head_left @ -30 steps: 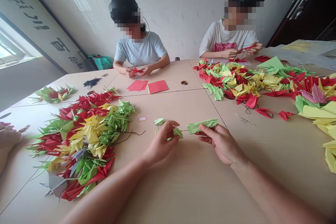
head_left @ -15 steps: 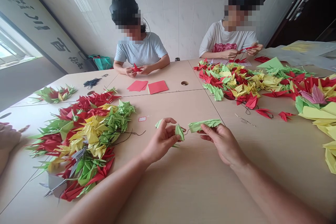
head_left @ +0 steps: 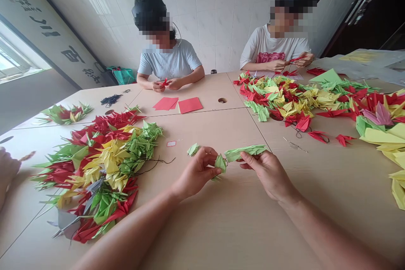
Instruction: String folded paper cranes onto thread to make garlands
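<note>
1. Centrally, above the table (head_left: 221, 228), the left hand (head_left: 200, 173) pinches a small green paper piece (head_left: 220, 163) between thumb and fingers.
2. The right hand (head_left: 265, 173) has its thumb and fingers closed on a long green paper bundle (head_left: 245, 152), its inner end just beside the small piece.
3. Another green piece (head_left: 193, 149) is just beyond the left hand.
4. To the left lies a large pile of red, yellow and green folded paper (head_left: 110, 160); a second colourful pile (head_left: 284, 93) lies at the far right.
5. Across the table, red sheets (head_left: 190, 105) lie before a person in pale blue (head_left: 169, 61); a person in white (head_left: 270, 48) holds red paper (head_left: 299, 58).
</note>
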`<state>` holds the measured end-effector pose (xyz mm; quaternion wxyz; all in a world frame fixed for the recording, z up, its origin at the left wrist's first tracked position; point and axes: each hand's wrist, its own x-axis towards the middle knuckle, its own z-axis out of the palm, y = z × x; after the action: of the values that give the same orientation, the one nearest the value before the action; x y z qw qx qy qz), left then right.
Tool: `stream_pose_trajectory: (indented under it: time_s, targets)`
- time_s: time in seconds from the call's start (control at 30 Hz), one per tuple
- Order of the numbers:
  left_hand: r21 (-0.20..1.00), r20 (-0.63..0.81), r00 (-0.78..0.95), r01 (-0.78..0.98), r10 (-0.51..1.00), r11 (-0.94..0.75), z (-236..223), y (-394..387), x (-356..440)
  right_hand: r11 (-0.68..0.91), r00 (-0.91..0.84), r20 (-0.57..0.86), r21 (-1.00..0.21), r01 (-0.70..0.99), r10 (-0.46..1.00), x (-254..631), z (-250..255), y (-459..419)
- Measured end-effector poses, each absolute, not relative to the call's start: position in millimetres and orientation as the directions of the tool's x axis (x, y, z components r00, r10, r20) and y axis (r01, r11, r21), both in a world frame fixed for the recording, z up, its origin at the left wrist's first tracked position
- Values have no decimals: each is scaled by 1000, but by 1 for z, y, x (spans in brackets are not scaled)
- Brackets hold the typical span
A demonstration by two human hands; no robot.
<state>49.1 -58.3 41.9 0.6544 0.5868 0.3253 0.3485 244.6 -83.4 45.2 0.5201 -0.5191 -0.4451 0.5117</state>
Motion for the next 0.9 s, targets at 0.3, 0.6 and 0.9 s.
stream_pose_trajectory:
  time_s: [0.3, 0.6, 0.9]
  targets:
    - [997, -2, 564, -64, 826, 46, 38, -56, 49, -22, -13, -21, -999, -48, 1000, 247, 46, -83]
    - [995, -77, 557, 93, 827, 30, 39, -54, 47, 40, -11, 40, -999, 21, 999, 249, 48, -83]
    - [987, -37, 576, 147, 817, -59, 37, -57, 47, -4, -42, -7, -998, 65, 999, 250, 45, -83]
